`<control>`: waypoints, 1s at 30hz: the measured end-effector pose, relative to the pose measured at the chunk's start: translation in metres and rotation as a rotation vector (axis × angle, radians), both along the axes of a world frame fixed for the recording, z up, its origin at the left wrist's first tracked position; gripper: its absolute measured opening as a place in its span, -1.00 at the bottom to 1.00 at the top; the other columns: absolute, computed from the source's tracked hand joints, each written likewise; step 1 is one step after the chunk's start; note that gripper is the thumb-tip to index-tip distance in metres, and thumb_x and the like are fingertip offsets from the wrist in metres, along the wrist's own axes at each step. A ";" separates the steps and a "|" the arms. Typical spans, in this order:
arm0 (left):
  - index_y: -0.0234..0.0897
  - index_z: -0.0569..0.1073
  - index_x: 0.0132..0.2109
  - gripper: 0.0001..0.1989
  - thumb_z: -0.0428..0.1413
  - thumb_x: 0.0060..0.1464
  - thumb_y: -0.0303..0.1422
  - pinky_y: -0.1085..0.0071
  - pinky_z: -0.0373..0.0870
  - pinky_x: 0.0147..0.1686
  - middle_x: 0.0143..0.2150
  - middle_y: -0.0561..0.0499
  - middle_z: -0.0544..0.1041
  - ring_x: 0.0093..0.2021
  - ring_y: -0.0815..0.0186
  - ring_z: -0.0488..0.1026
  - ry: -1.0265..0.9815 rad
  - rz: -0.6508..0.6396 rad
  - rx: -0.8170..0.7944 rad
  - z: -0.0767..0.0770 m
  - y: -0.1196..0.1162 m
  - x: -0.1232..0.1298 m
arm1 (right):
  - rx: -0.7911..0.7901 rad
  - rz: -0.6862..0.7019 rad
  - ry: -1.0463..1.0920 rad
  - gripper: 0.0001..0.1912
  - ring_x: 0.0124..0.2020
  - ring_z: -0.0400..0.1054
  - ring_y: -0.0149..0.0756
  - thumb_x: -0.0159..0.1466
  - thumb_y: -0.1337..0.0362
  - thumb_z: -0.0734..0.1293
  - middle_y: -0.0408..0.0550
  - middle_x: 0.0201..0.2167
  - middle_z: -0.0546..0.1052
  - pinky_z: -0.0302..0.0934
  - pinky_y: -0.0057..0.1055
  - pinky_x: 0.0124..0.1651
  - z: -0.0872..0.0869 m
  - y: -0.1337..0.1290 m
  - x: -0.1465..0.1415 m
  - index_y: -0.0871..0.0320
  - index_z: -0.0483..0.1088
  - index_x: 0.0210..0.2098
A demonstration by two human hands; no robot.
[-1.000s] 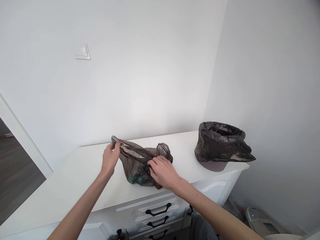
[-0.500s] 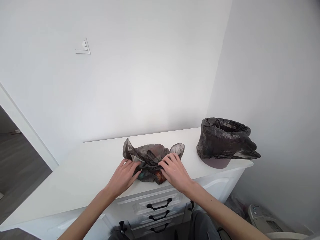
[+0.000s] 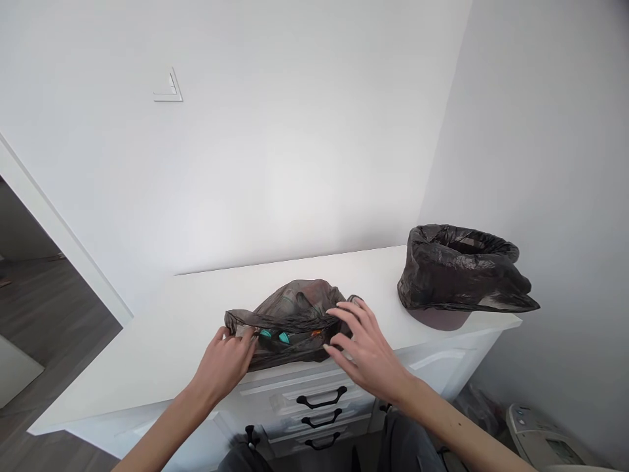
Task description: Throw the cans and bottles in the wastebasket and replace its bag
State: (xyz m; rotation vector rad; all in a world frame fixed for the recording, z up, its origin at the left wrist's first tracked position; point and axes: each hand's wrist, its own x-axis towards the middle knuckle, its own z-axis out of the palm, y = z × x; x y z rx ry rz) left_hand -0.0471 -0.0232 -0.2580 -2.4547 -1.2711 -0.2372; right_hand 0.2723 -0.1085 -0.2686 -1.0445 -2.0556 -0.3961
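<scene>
A thin black plastic bag (image 3: 299, 298) lies on the white dresser top in front of me, its mouth parted toward me. Two teal round items (image 3: 275, 336) and a bit of something orange (image 3: 317, 333) show in the opening; I cannot make out what they are. My left hand (image 3: 226, 357) is closed on the bag's left edge, fingers pinching the plastic. At the bag's right end, my right hand (image 3: 363, 341) has its fingers apart and curved, with the fingertips at the edge of the opening.
A bin lined with a black bag (image 3: 462, 269) stands at the right end of the dresser top (image 3: 206, 295). Drawers with black handles (image 3: 322, 396) are below the front edge. A pale device (image 3: 545, 439) sits low at right. A light switch (image 3: 170, 88) is on the wall.
The bag's mouth has been pulled apart, uncovering the teal items. My left hand has moved left and down with the edge; my right hand has shifted right and its fingers have spread.
</scene>
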 end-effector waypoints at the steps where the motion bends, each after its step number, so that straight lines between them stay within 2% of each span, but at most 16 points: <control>1: -0.28 0.57 -0.04 -0.64 -0.10 0.36 -0.27 0.07 0.32 -0.11 -0.42 -0.17 0.58 -0.35 -0.01 0.55 0.006 0.013 0.033 0.000 0.000 0.001 | 0.012 -0.012 0.053 -0.95 0.33 0.17 0.05 0.39 0.31 0.33 0.08 0.21 0.40 0.06 0.31 0.37 0.000 0.003 0.003 0.06 0.45 -0.18; 4: -0.25 0.56 -0.04 -0.66 -0.10 0.36 -0.28 0.04 0.28 0.00 -0.09 -0.26 0.61 -0.05 -0.09 0.54 0.006 -0.043 0.109 0.001 0.000 0.013 | 0.020 -0.067 0.292 -0.82 0.31 0.19 0.02 0.41 0.32 0.27 0.08 0.22 0.36 0.11 0.23 0.34 -0.005 0.013 0.013 0.01 0.45 -0.04; 6: -0.26 0.55 -0.02 -0.62 -0.16 0.39 -0.31 0.04 0.25 0.06 0.00 -0.27 0.60 0.03 -0.08 0.51 0.002 -0.047 0.087 0.002 0.002 0.024 | -0.013 -0.137 0.494 -0.79 0.28 0.21 -0.01 0.44 0.27 0.23 0.12 0.20 0.34 0.17 0.15 0.29 -0.013 0.025 0.021 0.03 0.42 0.02; 9: -0.35 0.55 -0.06 -0.57 -0.19 0.41 -0.27 0.03 0.26 0.01 -0.13 -0.32 0.63 -0.06 -0.11 0.55 -0.010 0.023 0.005 -0.002 0.011 0.035 | -0.093 -0.244 0.786 -0.74 0.18 0.28 -0.05 0.47 0.14 0.16 0.14 0.09 0.37 0.22 0.06 0.23 -0.033 0.051 0.038 0.09 0.39 -0.01; 11: -0.40 0.55 -0.10 -0.57 -0.11 0.38 -0.18 0.04 0.28 -0.07 -0.29 -0.33 0.62 -0.18 -0.14 0.57 -0.015 0.067 -0.020 -0.007 0.017 0.037 | -0.188 -0.302 0.916 -0.68 0.10 0.32 -0.08 0.46 0.07 0.14 0.14 0.04 0.38 0.26 -0.01 0.17 -0.052 0.072 0.052 0.12 0.37 -0.03; 13: -0.40 0.54 -0.11 -0.59 -0.01 0.32 -0.12 0.05 0.30 -0.13 -0.38 -0.30 0.61 -0.26 -0.15 0.58 -0.020 0.091 -0.032 -0.011 0.021 0.034 | -0.327 -0.348 0.954 -0.65 0.04 0.35 -0.09 0.43 0.03 0.14 0.15 0.03 0.40 0.29 -0.07 0.12 -0.070 0.089 0.064 0.15 0.35 -0.04; 15: -0.38 0.54 -0.13 -0.62 0.03 0.29 -0.12 0.07 0.30 -0.15 -0.37 -0.30 0.62 -0.27 -0.15 0.59 -0.031 0.107 -0.044 -0.014 0.022 0.029 | -0.443 -0.378 0.943 -0.65 -0.01 0.39 -0.09 0.39 0.03 0.16 0.16 0.01 0.42 0.29 -0.10 0.08 -0.087 0.100 0.074 0.16 0.36 -0.08; 20: -0.28 0.50 -0.22 -0.63 -0.09 0.32 -0.15 0.02 0.33 -0.06 -0.28 -0.30 0.65 -0.20 -0.11 0.61 -0.069 0.120 -0.063 -0.010 0.023 0.018 | -0.505 -0.399 0.908 -0.71 -0.10 0.42 -0.09 0.31 0.06 0.22 0.10 -0.12 0.48 0.29 -0.13 0.04 -0.111 0.107 0.085 0.14 0.40 -0.20; 23: -0.25 0.46 -0.20 -0.60 -0.15 0.34 -0.12 0.00 0.33 0.03 -0.36 -0.23 0.64 -0.26 -0.05 0.60 -0.126 0.111 -0.045 0.007 0.020 0.010 | -0.503 -0.405 0.892 -0.74 -0.10 0.43 -0.10 0.29 0.08 0.23 0.08 -0.12 0.50 0.30 -0.15 0.02 -0.115 0.107 0.086 0.13 0.40 -0.19; 26: -0.22 0.44 -0.12 -0.54 -0.19 0.34 -0.01 -0.03 0.35 0.06 -0.35 -0.17 0.65 -0.27 -0.04 0.59 -0.235 0.114 0.029 0.041 0.010 -0.004 | -0.507 -0.405 0.904 -0.75 -0.11 0.44 -0.11 0.27 0.10 0.25 0.08 -0.11 0.51 0.31 -0.16 0.01 -0.115 0.108 0.086 0.12 0.39 -0.18; 28: -0.20 0.44 -0.03 -0.48 -0.15 0.28 0.11 0.03 0.42 -0.05 -0.27 -0.14 0.65 -0.24 -0.04 0.58 -0.340 0.159 0.076 0.070 -0.001 -0.017 | -0.511 -0.404 0.910 -0.75 -0.10 0.45 -0.11 0.26 0.10 0.25 0.08 -0.10 0.51 0.32 -0.16 0.01 -0.116 0.108 0.086 0.12 0.39 -0.18; 30: -0.16 0.42 0.06 -0.40 -0.07 0.19 0.20 0.16 0.45 -0.26 -0.20 -0.10 0.63 -0.26 0.01 0.56 -0.503 0.266 0.116 0.099 -0.011 -0.036 | -0.521 -0.398 0.915 -0.74 -0.10 0.45 -0.10 0.26 0.10 0.24 0.08 -0.10 0.52 0.31 -0.16 0.01 -0.116 0.108 0.086 0.12 0.39 -0.17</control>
